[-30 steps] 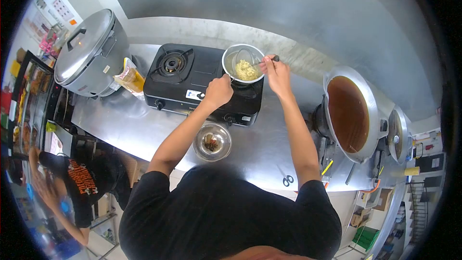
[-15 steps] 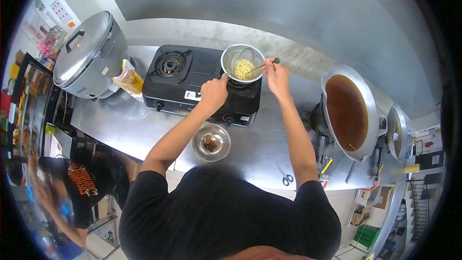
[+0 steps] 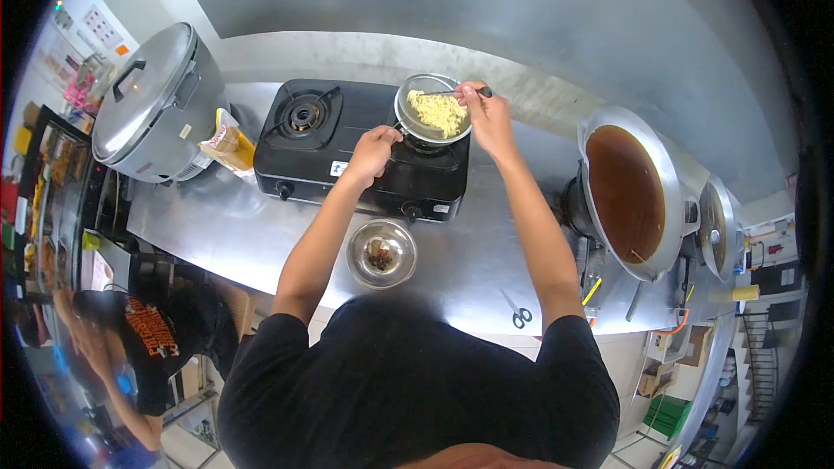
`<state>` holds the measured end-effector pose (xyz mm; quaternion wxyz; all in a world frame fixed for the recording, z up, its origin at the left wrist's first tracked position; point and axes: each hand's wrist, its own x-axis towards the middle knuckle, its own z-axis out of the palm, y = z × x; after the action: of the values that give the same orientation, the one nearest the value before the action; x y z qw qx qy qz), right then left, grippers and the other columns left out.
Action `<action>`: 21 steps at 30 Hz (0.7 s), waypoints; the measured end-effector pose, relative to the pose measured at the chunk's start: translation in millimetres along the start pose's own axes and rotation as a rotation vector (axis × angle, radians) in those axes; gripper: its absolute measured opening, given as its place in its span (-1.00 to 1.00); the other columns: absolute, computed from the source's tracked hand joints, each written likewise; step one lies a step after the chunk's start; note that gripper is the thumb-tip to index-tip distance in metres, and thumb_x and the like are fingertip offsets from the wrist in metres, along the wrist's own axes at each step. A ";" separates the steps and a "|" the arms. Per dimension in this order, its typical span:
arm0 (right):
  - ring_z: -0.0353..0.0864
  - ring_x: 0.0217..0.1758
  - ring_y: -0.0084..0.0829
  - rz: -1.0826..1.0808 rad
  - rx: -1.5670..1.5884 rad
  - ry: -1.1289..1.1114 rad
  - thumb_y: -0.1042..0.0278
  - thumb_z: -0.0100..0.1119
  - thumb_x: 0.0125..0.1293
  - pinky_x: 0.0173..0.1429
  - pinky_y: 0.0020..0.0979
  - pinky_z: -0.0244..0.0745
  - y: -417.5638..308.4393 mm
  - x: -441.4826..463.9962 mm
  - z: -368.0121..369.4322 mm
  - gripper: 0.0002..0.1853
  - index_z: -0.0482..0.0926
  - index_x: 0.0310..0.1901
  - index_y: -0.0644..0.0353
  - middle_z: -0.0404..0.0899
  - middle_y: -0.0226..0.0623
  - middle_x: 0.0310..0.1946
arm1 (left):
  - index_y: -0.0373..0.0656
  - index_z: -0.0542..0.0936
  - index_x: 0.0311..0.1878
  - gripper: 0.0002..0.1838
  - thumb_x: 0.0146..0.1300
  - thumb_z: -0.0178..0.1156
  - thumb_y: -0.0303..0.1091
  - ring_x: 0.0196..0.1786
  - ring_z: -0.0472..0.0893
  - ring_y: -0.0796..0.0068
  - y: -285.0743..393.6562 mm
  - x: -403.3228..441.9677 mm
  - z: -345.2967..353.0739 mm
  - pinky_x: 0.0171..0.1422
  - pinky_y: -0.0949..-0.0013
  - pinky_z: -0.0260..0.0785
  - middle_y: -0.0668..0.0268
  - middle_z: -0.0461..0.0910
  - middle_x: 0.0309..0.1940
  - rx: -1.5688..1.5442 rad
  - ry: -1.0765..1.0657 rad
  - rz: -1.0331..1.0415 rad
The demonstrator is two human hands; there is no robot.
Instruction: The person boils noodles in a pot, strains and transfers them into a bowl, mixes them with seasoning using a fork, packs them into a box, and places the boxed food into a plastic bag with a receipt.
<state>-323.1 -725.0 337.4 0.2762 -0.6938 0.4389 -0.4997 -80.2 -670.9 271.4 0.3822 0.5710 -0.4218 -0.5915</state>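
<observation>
Pale yellow crumbly food [image 3: 440, 113] lies in a round mesh strainer over a light-coloured pot [image 3: 408, 128] on the right burner of a black two-burner stove [image 3: 356, 143]. My left hand [image 3: 373, 155] is closed round the strainer's handle at the pot's lower left. Fingers of my right hand [image 3: 486, 117] pinch a thin utensil with a dark handle end [image 3: 485, 92], its shaft reaching over the food. Its tip is hard to make out. Nearer me, a metal bowl [image 3: 382, 254] holds small dark brown pieces.
A large lidded cooker [image 3: 149, 104] and a yellow packet [image 3: 230, 149] stand left of the stove. To the right are a wide pot of brown liquid [image 3: 624, 195], a lidded pan [image 3: 718, 227] and scissors [image 3: 519, 316]. Another person [image 3: 143, 334] is at the lower left.
The strainer has shifted up and left, and its food is now spread wider. Both my hands have moved slightly up and left, still holding the strainer and the utensil.
</observation>
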 end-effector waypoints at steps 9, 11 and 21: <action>0.71 -0.26 -0.48 -0.131 -0.157 0.051 0.18 0.05 0.64 -0.11 -0.41 0.56 -35.4 6.3 -39.1 -0.66 0.73 -0.06 0.26 0.81 -0.32 -0.20 | -0.04 0.56 0.00 -0.73 0.69 -0.11 -0.17 -0.70 0.02 0.76 -3.0 -9.9 -18.4 -0.65 0.50 -0.15 0.64 0.13 -0.66 -0.283 -0.077 -0.083; 0.67 -0.29 -0.51 -0.087 -0.114 0.156 0.16 0.04 0.65 -0.15 -0.42 0.53 -27.6 0.5 -52.2 -0.64 0.72 -0.06 0.29 0.81 -0.33 -0.20 | -0.04 0.56 0.00 -0.73 0.69 -0.11 -0.18 -0.70 0.02 0.76 2.3 -10.7 -20.0 -0.66 0.50 -0.15 0.64 0.12 -0.66 -0.270 -0.090 -0.070; 0.65 -0.36 -0.48 0.171 0.375 0.664 0.16 0.02 0.67 -0.27 -0.44 0.44 29.0 -74.3 -88.5 -0.66 0.61 -0.03 0.31 0.78 -0.12 -0.24 | -0.06 0.57 0.01 -0.72 0.69 -0.08 -0.16 -0.71 0.02 0.77 82.6 -5.3 -40.0 -0.67 0.51 -0.17 0.66 0.11 -0.65 -0.169 -0.134 0.008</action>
<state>-424.2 -667.8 310.8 0.2818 -0.3926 0.4618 -0.7438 -42.5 -697.5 350.9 0.4026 0.4941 -0.3973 -0.6603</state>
